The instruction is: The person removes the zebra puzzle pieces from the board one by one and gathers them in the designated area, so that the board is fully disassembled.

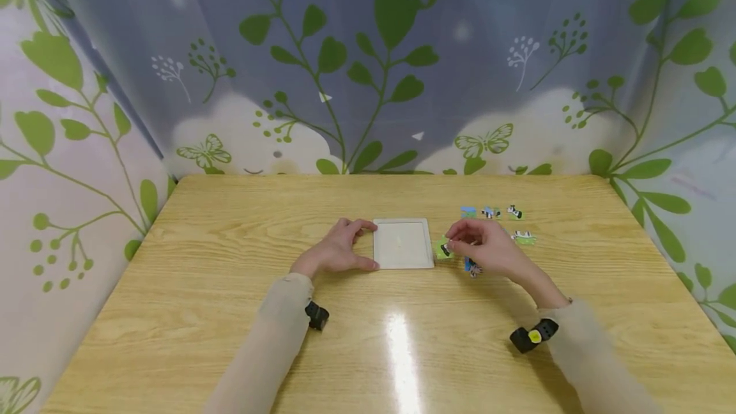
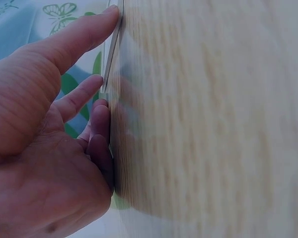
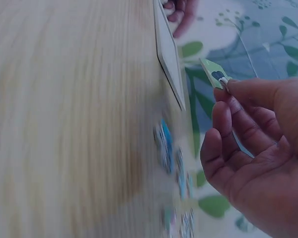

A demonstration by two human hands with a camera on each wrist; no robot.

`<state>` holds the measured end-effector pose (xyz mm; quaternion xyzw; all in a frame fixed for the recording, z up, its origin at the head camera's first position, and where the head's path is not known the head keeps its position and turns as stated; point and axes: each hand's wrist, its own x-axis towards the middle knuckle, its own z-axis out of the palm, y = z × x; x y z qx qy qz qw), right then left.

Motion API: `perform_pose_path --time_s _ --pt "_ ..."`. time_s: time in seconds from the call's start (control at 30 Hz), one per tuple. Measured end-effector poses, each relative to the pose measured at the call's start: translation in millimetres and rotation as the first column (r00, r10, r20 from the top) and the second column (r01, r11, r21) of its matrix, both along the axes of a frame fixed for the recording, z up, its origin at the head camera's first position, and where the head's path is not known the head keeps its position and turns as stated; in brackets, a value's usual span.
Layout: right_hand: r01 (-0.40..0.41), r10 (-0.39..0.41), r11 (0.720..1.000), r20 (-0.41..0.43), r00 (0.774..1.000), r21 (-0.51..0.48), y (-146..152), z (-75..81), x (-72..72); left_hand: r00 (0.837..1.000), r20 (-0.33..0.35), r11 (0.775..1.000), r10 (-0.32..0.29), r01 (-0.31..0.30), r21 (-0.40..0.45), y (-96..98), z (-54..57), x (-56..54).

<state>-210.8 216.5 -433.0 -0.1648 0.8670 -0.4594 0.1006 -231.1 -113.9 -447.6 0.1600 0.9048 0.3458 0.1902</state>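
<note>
A shallow white square puzzle tray (image 1: 429,245) lies on the table in the head view, its inside bare. At the tray's left side is my left hand (image 1: 340,249), thumb and forefinger spread, their tips touching its two left corners. My right hand (image 1: 489,248) pinches a green puzzle piece (image 3: 212,72) with a black-and-white picture between thumb and forefinger. This piece is raised, just right of the tray. Beneath and beyond the right hand lie more puzzle pieces (image 1: 523,236), some partly hidden by it.
Several loose pieces, among them a blue one (image 1: 468,211) and a black-and-white one (image 1: 515,212), lie on the table's right half. The wooden table (image 1: 241,222) meets a leaf-patterned curtain (image 1: 356,114) at its back and sides.
</note>
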Motion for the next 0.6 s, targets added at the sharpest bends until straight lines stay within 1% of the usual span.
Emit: perform_pose_path --time_s 0.13,0.33,0.43,0.6 --pt "0.051 -0.051 0.999 -0.007 0.999 0.008 27 4.2 9.2 1.000 -0.002 1.000 0.002 -0.002 0.000 1.0 1.1 0.6" --pt "0.149 -0.147 0.985 -0.034 0.989 0.085 69 8.2 25.1 1.000 0.009 1.000 0.002 -0.002 0.005 0.7 0.8 2.5" --pt "0.181 -0.177 0.976 -0.050 0.983 0.118 88 8.8 29.7 1.000 0.008 1.000 0.004 -0.004 0.005 -0.7 1.6 1.3" --pt "0.218 -0.215 0.961 -0.036 0.976 0.171 114 6.0 34.0 1.000 0.004 1.000 -0.008 0.008 -0.004 -2.6 5.5 0.0"
